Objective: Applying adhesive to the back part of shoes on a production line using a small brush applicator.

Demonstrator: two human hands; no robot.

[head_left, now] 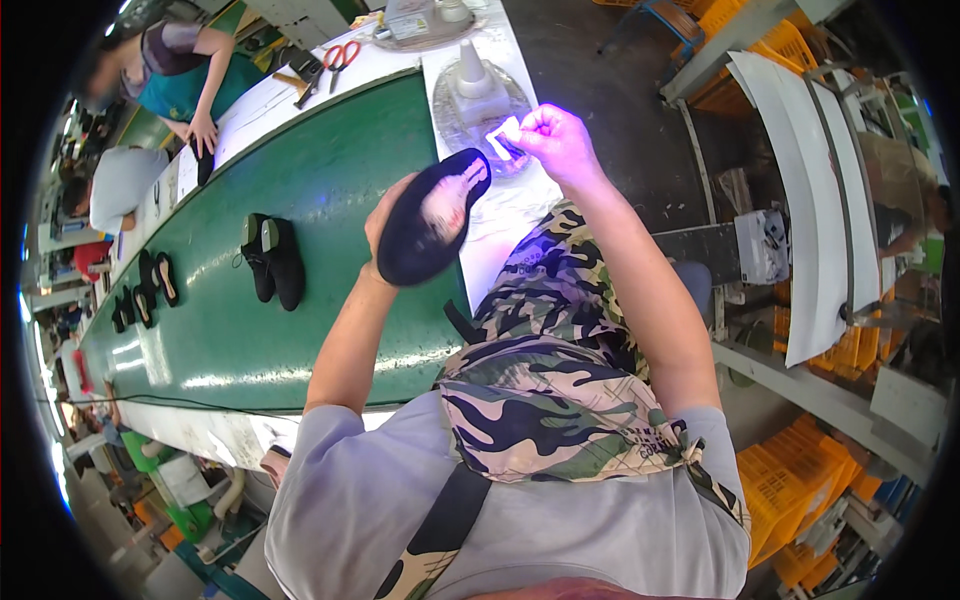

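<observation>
My left hand (379, 222) is wrapped round the side of a black shoe (410, 235). The shoe is tilted, and a pale patch with a printed mark shows on it. Just right of its tip, my right hand (558, 143) pinches a small whitish piece (504, 138), whose kind I cannot make out under the violet glare. The two hands are apart, and the piece does not touch the shoe. Behind the right hand, a pale container with a cone-shaped top (477, 82) stands on a round, clear-looking tray (450, 125).
A green conveyor belt (340, 150) carries a pair of black shoes (272, 262) and several more farther left. Red-handled scissors (341, 56) and a hammer (293, 83) lie on the white far ledge. A co-worker (190, 75) handles a dark shoe across the belt. Orange crates (795, 485) stand at right.
</observation>
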